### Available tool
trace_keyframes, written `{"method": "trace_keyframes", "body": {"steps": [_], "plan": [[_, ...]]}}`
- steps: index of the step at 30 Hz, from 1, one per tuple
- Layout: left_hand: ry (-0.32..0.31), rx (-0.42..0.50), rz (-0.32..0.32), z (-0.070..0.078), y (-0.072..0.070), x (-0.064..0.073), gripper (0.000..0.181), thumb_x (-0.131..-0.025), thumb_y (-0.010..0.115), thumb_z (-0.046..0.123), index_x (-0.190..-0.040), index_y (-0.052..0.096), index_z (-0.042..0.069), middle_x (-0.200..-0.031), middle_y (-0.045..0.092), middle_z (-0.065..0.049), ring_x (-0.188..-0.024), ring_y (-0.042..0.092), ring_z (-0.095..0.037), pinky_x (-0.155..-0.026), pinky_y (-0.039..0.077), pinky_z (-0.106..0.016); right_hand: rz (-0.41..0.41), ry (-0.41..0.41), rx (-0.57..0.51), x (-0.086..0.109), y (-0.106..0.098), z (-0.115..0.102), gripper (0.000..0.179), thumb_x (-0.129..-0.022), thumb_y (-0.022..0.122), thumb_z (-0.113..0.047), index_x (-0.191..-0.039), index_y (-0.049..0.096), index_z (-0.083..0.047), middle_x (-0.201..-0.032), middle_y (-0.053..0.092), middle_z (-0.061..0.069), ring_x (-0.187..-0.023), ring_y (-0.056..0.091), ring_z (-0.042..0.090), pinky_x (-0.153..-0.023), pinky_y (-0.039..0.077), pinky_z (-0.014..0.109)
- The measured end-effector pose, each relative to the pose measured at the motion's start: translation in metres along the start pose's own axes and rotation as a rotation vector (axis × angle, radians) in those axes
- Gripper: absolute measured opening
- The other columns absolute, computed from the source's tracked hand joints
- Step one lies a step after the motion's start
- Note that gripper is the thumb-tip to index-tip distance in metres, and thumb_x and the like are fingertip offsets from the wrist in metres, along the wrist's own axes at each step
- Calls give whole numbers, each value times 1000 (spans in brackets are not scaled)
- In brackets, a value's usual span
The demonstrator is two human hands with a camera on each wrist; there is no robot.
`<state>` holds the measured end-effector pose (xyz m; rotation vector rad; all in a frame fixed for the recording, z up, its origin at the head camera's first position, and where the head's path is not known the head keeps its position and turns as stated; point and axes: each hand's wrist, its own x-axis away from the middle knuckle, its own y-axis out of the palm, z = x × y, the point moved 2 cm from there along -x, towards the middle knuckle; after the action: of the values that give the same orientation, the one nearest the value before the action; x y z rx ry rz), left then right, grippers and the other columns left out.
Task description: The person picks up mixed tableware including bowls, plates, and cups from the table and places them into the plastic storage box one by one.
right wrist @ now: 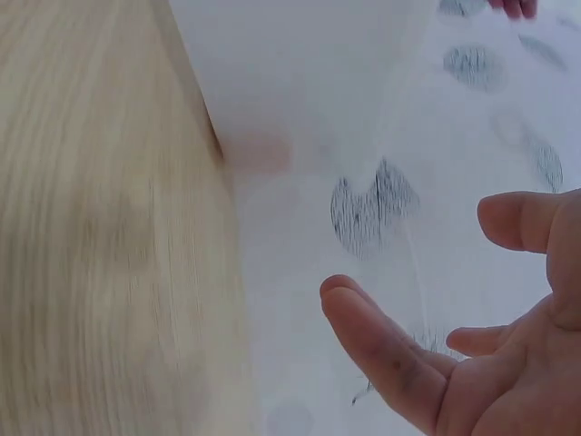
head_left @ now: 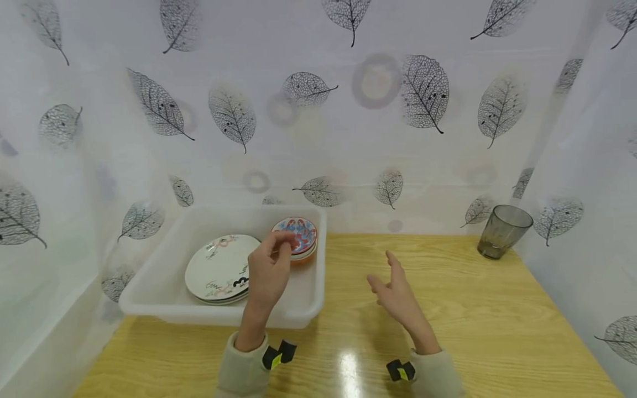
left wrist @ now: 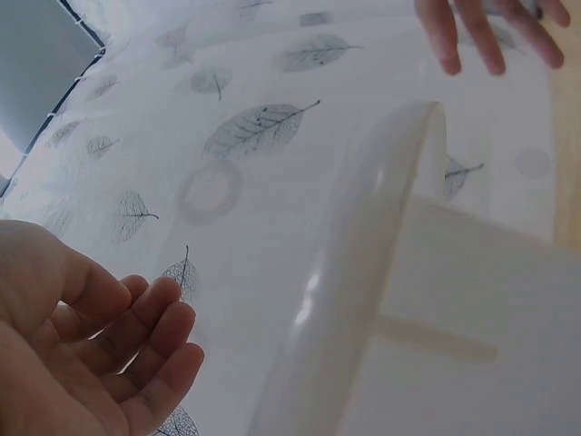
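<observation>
My left hand [head_left: 267, 273] hovers over the right part of a white plastic bin [head_left: 322, 276]. Its fingers bend loosely and hold nothing; the left wrist view shows that same hand [left wrist: 109, 350] beside the bin's rim [left wrist: 336, 291]. Inside the bin lies a stack of white plates [head_left: 214, 268] with a floral print. Behind the left fingertips is a stack of small patterned bowls or dishes [head_left: 303, 229], partly hidden by the hand. To the right of the bin, my right hand [head_left: 402, 301] is above the table, fingers spread and holding nothing, as the right wrist view also shows [right wrist: 508, 381].
A tinted drinking glass [head_left: 505, 232] stands at the back right of the wooden table [head_left: 448, 276]. White sheeting [head_left: 308, 143] with a dark leaf print surrounds the table at the back and both sides.
</observation>
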<state>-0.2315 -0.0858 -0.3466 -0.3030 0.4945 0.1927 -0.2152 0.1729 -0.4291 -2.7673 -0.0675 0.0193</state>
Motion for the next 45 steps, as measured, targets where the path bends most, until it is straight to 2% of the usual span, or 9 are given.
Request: {"method": "trace_keyframes", "body": {"steps": [3, 11, 16, 19, 24, 31, 36, 41, 45], "plan": [[12, -2, 0, 1, 1, 1, 17, -96, 55, -2, -104, 69, 2, -92, 70, -7, -88, 67, -17, -76, 55, -23, 36, 54, -28, 0, -20, 10, 80, -104, 50, -32, -159, -2, -9, -162, 2, 26, -114, 59, 46, -81, 58, 48], [20, -13, -2, 2, 5, 4, 17, -96, 56, -1, -105, 70, 2, -94, 71, -7, -89, 67, -17, -74, 53, -22, 128, 219, -86, 5, -72, 40, 82, -105, 45, -37, -157, -10, -5, -159, 0, 34, -117, 58, 46, -80, 59, 39], [24, -27, 0, 3, 7, 5, 17, -96, 56, -2, -104, 71, 3, -95, 72, -7, -88, 66, -17, -72, 51, -21, 209, 336, -229, 11, -104, 62, 82, -105, 42, -38, -156, -10, -3, -158, 2, 35, -96, 69, 22, -76, 60, 34], [27, -36, -6, 4, 8, 6, 18, -96, 56, -2, -105, 71, 3, -94, 72, -7, -87, 66, -18, -71, 50, -21, 284, 396, -351, 17, -120, 74, 82, -104, 42, -36, -156, -15, -6, -160, 0, 30, -83, 68, 6, -77, 60, 31], [28, -47, -9, 5, 9, 6, 19, -96, 56, -1, -104, 71, 5, -94, 72, -7, -86, 66, -16, -70, 50, -21, 367, 471, -487, 25, -145, 95, 87, -104, 43, -34, -154, -26, -15, -161, -10, 22, -80, 66, 2, -81, 58, 29], [16, -39, -8, 4, 9, 7, 18, -96, 56, 0, -103, 71, 4, -94, 72, -6, -85, 65, -14, -70, 49, -21, 289, 524, -471, 31, -170, 114, 95, -103, 44, -41, -147, -38, -19, -160, -24, 19, -88, 68, 5, -90, 56, 32], [38, -24, 0, 4, 7, 6, 18, -95, 56, -2, -105, 71, 2, -94, 72, -8, -86, 66, -18, -70, 50, -20, 268, 512, -468, 25, -181, 118, 97, -103, 46, -36, -145, -41, -21, -155, -37, 13, -85, 66, 5, -89, 56, 31], [52, -12, 10, 6, 4, 5, 18, -95, 56, -4, -104, 70, 1, -94, 71, -9, -86, 67, -21, -71, 51, -20, 278, 489, -429, 13, -195, 121, 98, -103, 48, -30, -146, -39, -17, -157, -31, 19, -81, 68, 4, -84, 58, 30], [36, -8, 6, 5, 3, 4, 18, -95, 56, -4, -103, 71, 3, -94, 71, -9, -86, 67, -19, -71, 51, -19, 339, 485, -398, 5, -207, 126, 100, -101, 52, -27, -149, -35, -14, -159, -25, 22, -75, 70, 6, -78, 59, 31]]}}
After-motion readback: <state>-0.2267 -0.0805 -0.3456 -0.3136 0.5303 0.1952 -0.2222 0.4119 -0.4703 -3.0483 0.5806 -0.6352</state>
